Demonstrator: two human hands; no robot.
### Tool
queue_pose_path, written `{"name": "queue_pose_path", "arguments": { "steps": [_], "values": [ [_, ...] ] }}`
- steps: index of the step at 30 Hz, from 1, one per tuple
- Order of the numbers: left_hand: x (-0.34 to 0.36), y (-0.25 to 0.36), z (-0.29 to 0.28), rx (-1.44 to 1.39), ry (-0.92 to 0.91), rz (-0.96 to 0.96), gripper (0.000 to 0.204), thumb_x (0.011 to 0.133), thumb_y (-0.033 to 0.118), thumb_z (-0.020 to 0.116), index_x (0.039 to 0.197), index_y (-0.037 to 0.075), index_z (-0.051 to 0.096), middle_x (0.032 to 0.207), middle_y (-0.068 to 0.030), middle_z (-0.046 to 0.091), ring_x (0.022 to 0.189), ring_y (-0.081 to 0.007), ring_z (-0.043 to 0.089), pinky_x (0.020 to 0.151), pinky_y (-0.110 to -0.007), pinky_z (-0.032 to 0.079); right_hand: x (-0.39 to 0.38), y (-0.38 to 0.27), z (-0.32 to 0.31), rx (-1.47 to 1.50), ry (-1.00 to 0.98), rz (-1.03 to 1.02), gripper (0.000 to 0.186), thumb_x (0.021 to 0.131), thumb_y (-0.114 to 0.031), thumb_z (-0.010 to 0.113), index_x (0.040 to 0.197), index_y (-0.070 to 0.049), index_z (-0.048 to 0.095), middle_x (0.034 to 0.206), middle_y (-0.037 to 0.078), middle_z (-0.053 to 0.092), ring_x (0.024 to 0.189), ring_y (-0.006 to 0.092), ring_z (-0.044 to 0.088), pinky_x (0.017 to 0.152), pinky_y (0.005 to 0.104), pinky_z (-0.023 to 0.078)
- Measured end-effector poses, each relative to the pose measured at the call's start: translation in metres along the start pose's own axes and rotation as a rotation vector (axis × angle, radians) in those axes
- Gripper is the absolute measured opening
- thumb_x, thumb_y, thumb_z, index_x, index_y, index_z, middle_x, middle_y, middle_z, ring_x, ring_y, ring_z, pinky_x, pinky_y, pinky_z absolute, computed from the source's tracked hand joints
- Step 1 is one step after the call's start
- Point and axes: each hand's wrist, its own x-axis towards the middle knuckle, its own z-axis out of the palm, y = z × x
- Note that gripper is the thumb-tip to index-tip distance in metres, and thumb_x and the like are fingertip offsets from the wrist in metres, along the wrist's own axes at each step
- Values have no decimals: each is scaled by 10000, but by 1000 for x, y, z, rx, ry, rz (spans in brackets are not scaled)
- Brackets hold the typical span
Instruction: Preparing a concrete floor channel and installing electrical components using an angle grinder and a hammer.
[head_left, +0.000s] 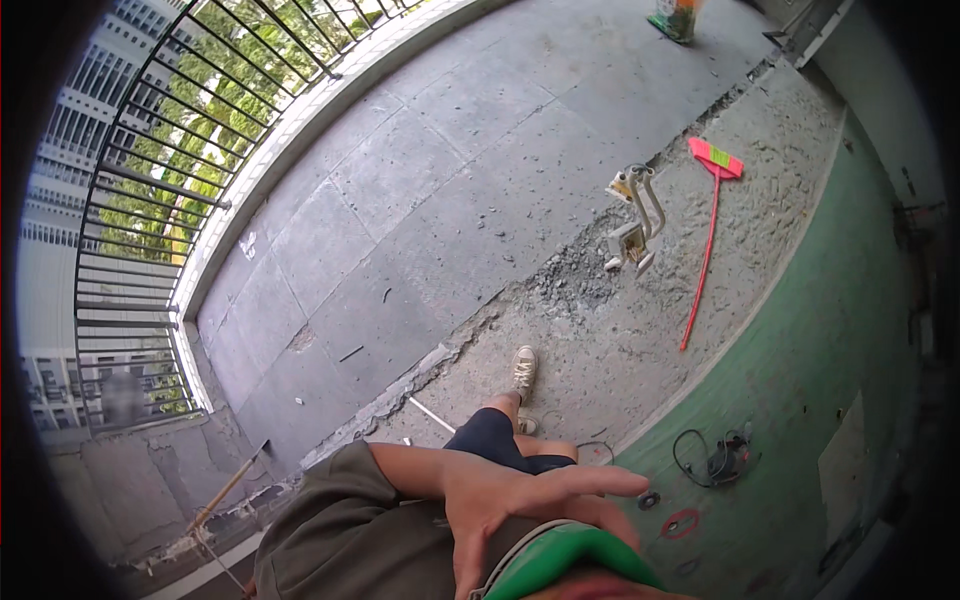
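Wide, round-edged view down a person's own body on a narrow, rough balcony. The left hand reaches across from an olive-brown sleeve and lies in front of the chest at lower centre. Its grip is apart: the fingers spread toward the right and the thumb points down, away from them. Just beside it, partly covering the fingers, is a smooth, curved green item with a grey edge, close to the camera; whether the hand touches it, I cannot tell. The right hand is out of view, so its grip cannot be told.

Below are dark shorts and a pale lace-up shoe on bare, gritty concrete. A thin white rod lies left of the shoe. Farther off, beside loose rubble, is a pale object with curved tubes. To its right lies a broom with a pinkish-red head and a long red handle.

Large grey tiles cover the floor's left side, up to a dark metal railing with trees beyond. At right, by a green surface, are a dark device with a looped cable and a red ring. A long-handled tool leans at lower left.
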Motion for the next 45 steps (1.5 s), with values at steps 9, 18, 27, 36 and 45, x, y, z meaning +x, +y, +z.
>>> {"name": "queue_pose_path", "arguments": {
  "steps": [9, 18, 27, 36, 45],
  "values": [
    [-76, -55, -160, -7, 1531, -196, 355, 839, 95, 578, 1168, 57, 451, 972, -100, 566, 862, -213, 597, 726, -327, 515, -21, -201, -152, -432, 34, -247, 223, 816, -165, 590, 896, 38, 543, 613, 107, 536, 460, 206, 531, 419, 359, 437],
    [-149, -220, -145, -192, 2189, 373, 175, 818, 88, 535, 990, 60, 521, 790, -77, 565, 698, -200, 581, 625, -334, 508, -38, -347, -318, -927, 18, -414, 242, 811, -175, 588, 922, 38, 555, 649, 131, 575, 485, 222, 563, 455, 376, 466],
    [-99, -388, -103, -675, 2207, 767, 61, 845, 112, 532, 884, 68, 548, 766, -62, 557, 670, -179, 577, 566, -328, 505, -13, -450, -311, -1370, 202, -378, 232, 826, -187, 576, 900, 32, 550, 593, 134, 580, 476, 262, 595, 411, 383, 470],
    [-133, -496, -171, -945, 1936, 993, 225, 858, 98, 525, 1076, 67, 481, 858, -60, 552, 761, -185, 567, 666, -317, 491, -28, -457, -179, -1630, 178, -926, 262, 903, -252, 500, 1078, -59, 523, 567, 11, 461, 399, 92, 422, 351, 265, 356],
    [-186, -550, -345, -1194, 1503, 1576, 166, 864, 102, 509, 1030, 96, 510, 870, -39, 550, 795, -166, 546, 713, -317, 465, 184, -477, -54, -1661, 170, -438, 304, 869, -292, 549, 968, -6, 574, 597, 63, 526, 483, 153, 509, 464, 316, 411]
  ]
}}
